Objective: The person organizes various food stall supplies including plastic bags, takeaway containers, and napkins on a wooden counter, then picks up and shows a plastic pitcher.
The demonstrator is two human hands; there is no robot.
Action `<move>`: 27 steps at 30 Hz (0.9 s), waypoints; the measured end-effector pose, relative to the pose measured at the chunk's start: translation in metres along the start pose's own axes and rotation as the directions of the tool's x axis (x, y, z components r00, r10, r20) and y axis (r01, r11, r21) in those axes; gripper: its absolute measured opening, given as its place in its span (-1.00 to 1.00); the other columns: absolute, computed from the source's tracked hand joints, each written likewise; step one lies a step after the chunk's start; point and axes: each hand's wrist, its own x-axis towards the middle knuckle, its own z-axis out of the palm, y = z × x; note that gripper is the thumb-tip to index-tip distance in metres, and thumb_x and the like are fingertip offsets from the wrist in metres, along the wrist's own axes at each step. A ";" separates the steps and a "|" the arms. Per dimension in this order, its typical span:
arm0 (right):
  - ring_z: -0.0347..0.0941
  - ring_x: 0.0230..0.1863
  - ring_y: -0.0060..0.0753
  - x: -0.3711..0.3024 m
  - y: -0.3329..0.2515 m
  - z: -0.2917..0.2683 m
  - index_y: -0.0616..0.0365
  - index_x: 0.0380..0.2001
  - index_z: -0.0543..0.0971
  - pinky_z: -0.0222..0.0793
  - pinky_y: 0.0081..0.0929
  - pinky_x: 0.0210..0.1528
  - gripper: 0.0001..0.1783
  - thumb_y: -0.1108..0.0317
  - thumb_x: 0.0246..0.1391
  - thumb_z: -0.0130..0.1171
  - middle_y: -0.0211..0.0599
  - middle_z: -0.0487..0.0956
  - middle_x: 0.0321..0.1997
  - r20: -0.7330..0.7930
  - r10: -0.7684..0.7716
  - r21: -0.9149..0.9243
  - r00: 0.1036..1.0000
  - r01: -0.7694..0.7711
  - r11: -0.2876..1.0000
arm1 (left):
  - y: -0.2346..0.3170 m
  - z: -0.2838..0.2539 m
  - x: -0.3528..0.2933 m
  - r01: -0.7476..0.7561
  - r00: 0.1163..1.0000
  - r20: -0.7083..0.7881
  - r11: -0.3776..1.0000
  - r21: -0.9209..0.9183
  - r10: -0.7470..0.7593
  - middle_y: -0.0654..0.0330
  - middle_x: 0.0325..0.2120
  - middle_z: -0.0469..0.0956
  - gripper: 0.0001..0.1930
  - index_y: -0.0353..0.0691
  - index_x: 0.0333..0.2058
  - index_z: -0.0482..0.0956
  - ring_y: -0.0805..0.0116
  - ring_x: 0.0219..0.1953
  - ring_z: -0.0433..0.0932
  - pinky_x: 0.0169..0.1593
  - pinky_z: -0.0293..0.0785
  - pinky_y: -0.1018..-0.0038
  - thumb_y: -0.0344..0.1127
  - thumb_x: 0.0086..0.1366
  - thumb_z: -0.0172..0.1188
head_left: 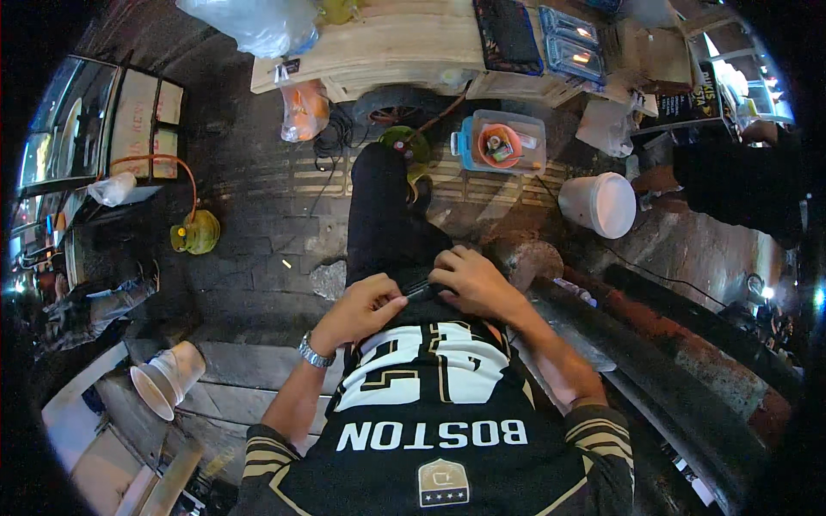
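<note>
Seated, I have both hands over my lap, close together above the hem of my black jersey (430, 434). My left hand (361, 305), with a metal watch (316, 351) on its wrist, is closed in a pinch at one end of a thin, dark, slightly shiny strip (417, 288). The curled fingers of my right hand (471, 279) grip its other end. What exactly the strip is cannot be made out against my black trousers (387, 224).
Ahead stands a wooden cart (387, 47) with a wheel. Before it are a clear tub (529, 142) with a blue edge and a white bucket (598, 205). Green gas cylinders (202, 232) stand on the pavement. At right is another person (731, 185); white tubs (168, 378) lie left.
</note>
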 end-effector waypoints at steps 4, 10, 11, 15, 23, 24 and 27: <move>0.41 -0.14 -0.13 0.004 -0.002 0.007 0.11 -0.32 0.52 0.45 -0.25 -0.16 -0.63 0.36 -0.32 0.35 -0.27 0.46 -0.22 -0.091 -0.070 -0.076 0.993 0.063 0.995 | 0.016 0.003 0.008 -0.063 0.991 -0.108 0.989 0.130 0.078 0.14 -0.31 0.48 -0.73 -0.22 -0.14 0.55 0.27 -0.37 0.54 -0.24 0.50 0.40 -0.28 0.22 0.31; 0.38 -0.25 -0.14 -0.005 -0.005 0.015 0.13 -0.38 0.48 0.44 -0.33 -0.22 -0.66 0.41 -0.36 0.30 -0.25 0.43 -0.31 -0.288 -0.088 -0.079 0.954 0.068 0.995 | 0.015 0.003 0.007 -0.151 0.984 -0.067 0.974 0.167 0.164 0.12 -0.22 0.47 -0.61 -0.17 -0.04 0.53 0.22 -0.22 0.57 -0.16 0.53 0.36 -0.26 0.16 0.35; 0.41 -0.23 -0.09 -0.007 -0.001 0.017 0.14 -0.34 0.47 0.45 -0.29 -0.23 -0.63 0.44 -0.35 0.32 -0.22 0.44 -0.29 -0.290 -0.062 -0.046 0.955 0.050 0.998 | 0.015 0.001 0.008 -0.170 0.980 -0.072 0.970 0.174 0.185 0.12 -0.21 0.47 -0.60 -0.18 -0.03 0.53 0.20 -0.22 0.57 -0.14 0.53 0.34 -0.27 0.15 0.36; 0.47 -0.15 0.00 -0.012 -0.001 0.020 0.13 -0.28 0.46 0.48 -0.18 -0.20 -0.57 0.50 -0.34 0.34 -0.18 0.46 -0.19 -0.325 0.090 0.109 0.941 -0.058 0.992 | 0.023 0.001 0.008 -0.187 0.975 -0.096 0.973 0.135 0.201 0.10 -0.22 0.50 -0.57 -0.20 0.02 0.51 0.18 -0.20 0.57 -0.10 0.53 0.36 -0.38 0.14 0.32; 0.47 -0.10 0.04 -0.012 0.004 0.013 0.16 -0.21 0.46 0.45 -0.19 -0.07 -0.56 0.54 -0.28 0.29 -0.12 0.49 -0.16 -0.198 0.249 0.341 0.948 -0.172 0.924 | 0.021 0.009 0.015 -0.214 0.947 -0.219 0.970 0.113 0.234 0.12 -0.28 0.52 -0.56 -0.20 0.05 0.48 0.32 -0.26 0.57 -0.18 0.51 0.44 -0.45 0.17 0.31; 0.48 -0.08 0.05 -0.011 0.004 0.010 0.17 -0.19 0.46 0.44 -0.19 -0.04 -0.55 0.54 -0.27 0.29 -0.11 0.51 -0.16 -0.178 0.252 0.374 0.951 -0.171 0.911 | 0.023 0.008 0.014 -0.126 0.969 -0.208 0.992 0.030 0.129 0.14 -0.30 0.52 -0.54 -0.19 0.07 0.44 0.36 -0.28 0.56 -0.20 0.50 0.46 -0.46 0.18 0.32; 0.48 -0.05 0.05 -0.010 0.003 0.009 0.17 -0.15 0.48 0.45 -0.21 -0.04 -0.53 0.54 -0.26 0.30 -0.09 0.54 -0.16 -0.137 0.336 0.399 0.932 -0.258 0.880 | 0.024 0.008 0.012 -0.027 0.981 -0.195 0.996 -0.079 0.012 0.18 -0.36 0.53 -0.53 -0.19 0.08 0.40 0.43 -0.34 0.56 -0.24 0.50 0.49 -0.48 0.19 0.31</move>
